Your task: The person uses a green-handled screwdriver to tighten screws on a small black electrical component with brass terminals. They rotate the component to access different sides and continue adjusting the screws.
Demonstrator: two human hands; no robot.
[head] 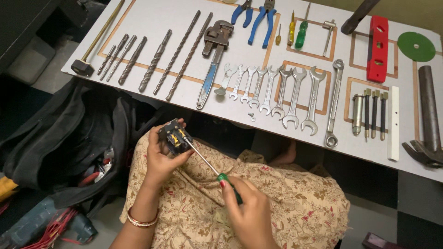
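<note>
My left hand (pixel 159 159) holds a small black electrical fitting (pixel 173 137) with brass parts showing inside, raised above my lap. My right hand (pixel 249 207) grips the green handle of a screwdriver (pixel 203 159). Its long metal shaft runs up and left, and the tip rests in the fitting. Both hands are over my patterned beige clothing, just below the near edge of the board of tools.
A white board (pixel 152 11) carries drill bits (pixel 177 53), a pipe wrench (pixel 212 60), blue pliers (pixel 263 23), several spanners (pixel 281 92), two loose screws (pixel 252 116), a red level (pixel 377 48) and a hammer (pixel 427 120). An open black tool bag (pixel 69 138) lies left.
</note>
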